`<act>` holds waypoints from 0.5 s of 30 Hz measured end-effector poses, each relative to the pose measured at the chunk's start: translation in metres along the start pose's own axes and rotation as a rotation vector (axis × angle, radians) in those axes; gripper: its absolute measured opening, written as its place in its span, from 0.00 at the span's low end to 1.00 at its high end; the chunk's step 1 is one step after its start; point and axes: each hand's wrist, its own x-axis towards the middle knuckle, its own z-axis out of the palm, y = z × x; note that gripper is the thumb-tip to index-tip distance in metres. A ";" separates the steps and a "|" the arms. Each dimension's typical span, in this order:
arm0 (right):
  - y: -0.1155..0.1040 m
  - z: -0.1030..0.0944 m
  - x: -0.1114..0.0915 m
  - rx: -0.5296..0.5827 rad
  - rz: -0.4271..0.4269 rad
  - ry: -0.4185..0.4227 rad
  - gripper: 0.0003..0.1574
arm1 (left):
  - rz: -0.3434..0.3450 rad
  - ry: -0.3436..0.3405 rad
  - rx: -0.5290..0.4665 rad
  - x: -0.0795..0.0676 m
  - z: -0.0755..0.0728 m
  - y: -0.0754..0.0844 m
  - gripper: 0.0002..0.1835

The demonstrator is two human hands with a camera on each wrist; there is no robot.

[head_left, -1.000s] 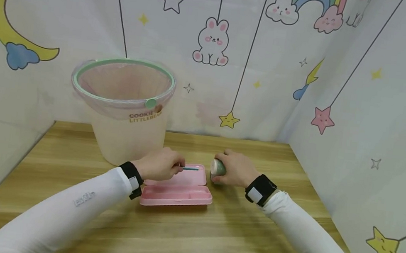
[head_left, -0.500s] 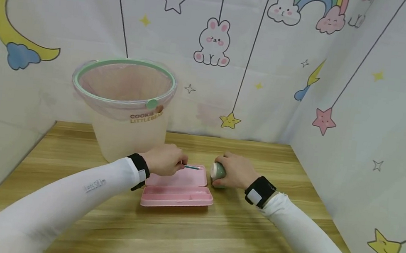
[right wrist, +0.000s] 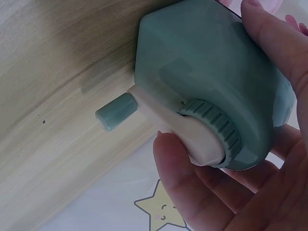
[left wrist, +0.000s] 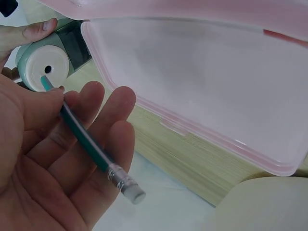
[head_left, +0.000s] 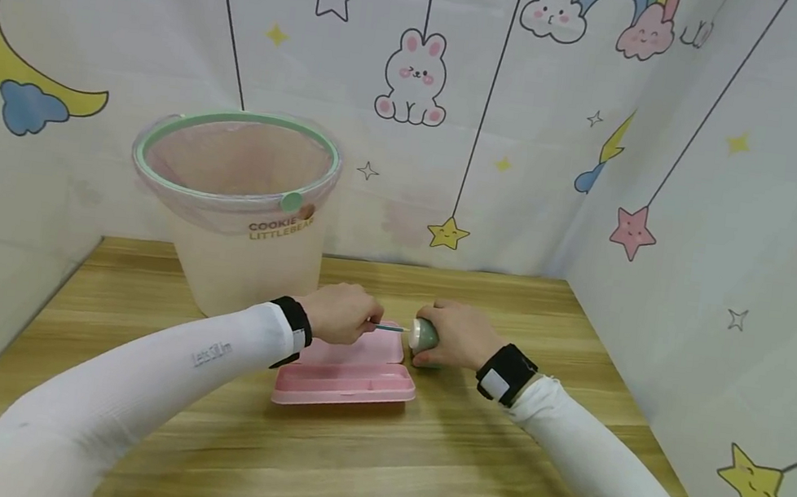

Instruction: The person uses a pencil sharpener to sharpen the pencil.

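Pencil (left wrist: 84,137) and hole (left wrist: 47,69) look slightly out of line at the upper left of the left wrist frame: the pencil's front end shows just beside the dark hole, and whether it touches the white face around it cannot be told. The left hand (head_left: 341,313) pinches the pencil near that front end, leaving the eraser end free. The right hand (head_left: 460,336) grips the green sharpener (head_left: 425,337), right of centre in the head frame, just beside the pink pencil case (head_left: 341,392) on the surface (head_left: 380,476).

If the pencil is pushed at this offset, its point could catch the hole's edge and snap, or skid across the face. With the thumb so far forward, the fingers might meet the face before much of the pencil is in. A pinch that slackens could let the pencil drop, most likely onto the unfolded case beneath the left hand. In the right wrist frame, a finger lies against the pale crank (right wrist: 168,122); it could block the crank or nudge it too soon. Should that grip loosen, the sharpener might twist and spoil the line.
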 end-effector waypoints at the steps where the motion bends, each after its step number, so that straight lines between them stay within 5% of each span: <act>1: 0.000 0.000 0.000 0.004 -0.001 -0.001 0.43 | 0.000 -0.003 -0.004 0.000 0.000 0.000 0.07; 15: -0.001 -0.002 -0.001 -0.001 -0.016 0.007 0.42 | 0.026 -0.030 0.029 0.004 0.004 0.001 0.04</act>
